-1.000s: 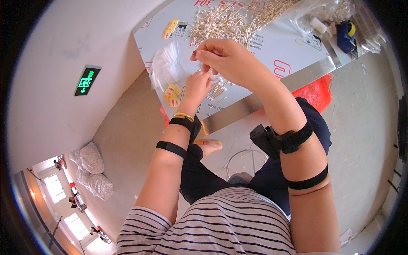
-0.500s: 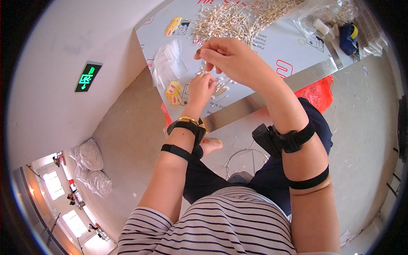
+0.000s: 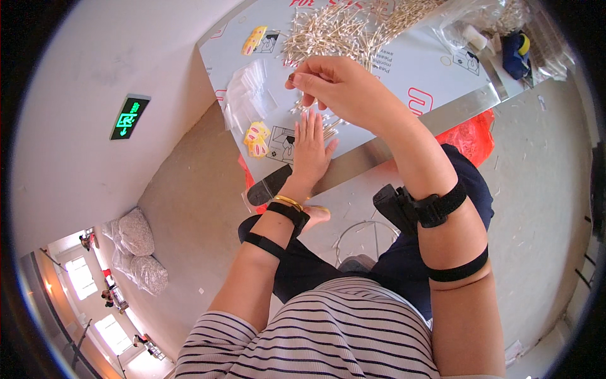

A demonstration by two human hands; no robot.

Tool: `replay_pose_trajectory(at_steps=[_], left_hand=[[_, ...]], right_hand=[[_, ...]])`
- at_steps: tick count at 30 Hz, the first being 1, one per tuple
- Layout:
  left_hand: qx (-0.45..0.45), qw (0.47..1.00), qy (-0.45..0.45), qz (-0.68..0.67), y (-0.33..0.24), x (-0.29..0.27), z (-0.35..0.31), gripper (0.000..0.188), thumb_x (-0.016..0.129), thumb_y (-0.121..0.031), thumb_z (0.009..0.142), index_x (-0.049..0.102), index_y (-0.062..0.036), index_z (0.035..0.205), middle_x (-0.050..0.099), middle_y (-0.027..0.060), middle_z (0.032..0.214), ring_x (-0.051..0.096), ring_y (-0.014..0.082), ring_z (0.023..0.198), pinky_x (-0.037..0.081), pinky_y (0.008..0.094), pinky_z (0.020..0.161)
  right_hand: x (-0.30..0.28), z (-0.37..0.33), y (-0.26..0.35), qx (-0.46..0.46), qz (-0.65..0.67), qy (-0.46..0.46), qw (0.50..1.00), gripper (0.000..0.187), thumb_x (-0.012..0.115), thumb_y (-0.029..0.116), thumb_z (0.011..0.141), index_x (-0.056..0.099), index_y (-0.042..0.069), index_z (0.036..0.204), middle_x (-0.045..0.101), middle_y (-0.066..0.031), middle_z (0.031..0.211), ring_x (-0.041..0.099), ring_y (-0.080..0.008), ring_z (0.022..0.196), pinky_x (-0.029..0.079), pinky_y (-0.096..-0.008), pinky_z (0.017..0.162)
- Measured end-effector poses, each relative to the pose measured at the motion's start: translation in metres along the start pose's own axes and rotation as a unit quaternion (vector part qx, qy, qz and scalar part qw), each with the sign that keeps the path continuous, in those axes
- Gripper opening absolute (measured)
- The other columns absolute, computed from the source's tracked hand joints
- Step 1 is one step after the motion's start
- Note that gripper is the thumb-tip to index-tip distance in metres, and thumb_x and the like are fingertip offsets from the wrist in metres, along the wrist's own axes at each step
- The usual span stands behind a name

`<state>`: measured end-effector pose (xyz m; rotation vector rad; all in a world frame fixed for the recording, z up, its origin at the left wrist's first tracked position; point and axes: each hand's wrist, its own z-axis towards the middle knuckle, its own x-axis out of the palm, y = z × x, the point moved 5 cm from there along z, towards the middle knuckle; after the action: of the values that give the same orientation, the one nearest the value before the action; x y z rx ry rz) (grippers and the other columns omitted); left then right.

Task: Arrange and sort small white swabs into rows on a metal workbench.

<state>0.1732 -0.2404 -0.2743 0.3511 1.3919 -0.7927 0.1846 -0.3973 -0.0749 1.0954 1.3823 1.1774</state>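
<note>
My left hand (image 3: 310,151) lies palm down near the table's front edge, fingers stretched out together. Its fingertips reach a small group of cotton swabs (image 3: 330,127), partly hidden behind the hand. Above and to the right, my right hand (image 3: 331,82) hovers with fingers curled and thumb drawn in; whatever sits between its fingertips is too hidden to name. Several swabs (image 3: 302,106) show just below it. Beyond it spreads a large loose heap of cotton swabs (image 3: 325,31). Clear plastic sleeves (image 3: 249,95) lie left of my hands, with yellow printed cards (image 3: 256,139) nearer me.
Another yellow card (image 3: 254,40) lies at the table's far left. A blue tape dispenser (image 3: 516,55) and a clear plastic bag (image 3: 464,26) occupy the far right. The metal table edge (image 3: 353,165) runs before me. A red bag (image 3: 470,139) hangs below; white sacks (image 3: 136,230) stand on the floor.
My left hand has gone from curled fingers to stretched flat, and its wrist has shifted slightly right. My right hand stays almost in place, fingers still curled.
</note>
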Motion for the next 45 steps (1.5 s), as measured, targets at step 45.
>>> replay_pose_trajectory(at_steps=[45], left_hand=[[-0.038,0.997,0.052,0.048,0.003,0.005,-0.014,0.073,0.044,-0.051,0.102,0.033,0.0008,0.153,0.039,0.0169,0.156,0.033,0.0323,0.148,0.006,0.0632,0.121]], right_hand=[[-0.001,-0.003,-0.002,0.019,0.002,-0.004,1.0,0.026,0.056,0.025,0.102,0.07,0.004,0.108,0.066,0.0007,0.083,0.051,-0.0067,0.07,0.043,-0.0223,0.063]])
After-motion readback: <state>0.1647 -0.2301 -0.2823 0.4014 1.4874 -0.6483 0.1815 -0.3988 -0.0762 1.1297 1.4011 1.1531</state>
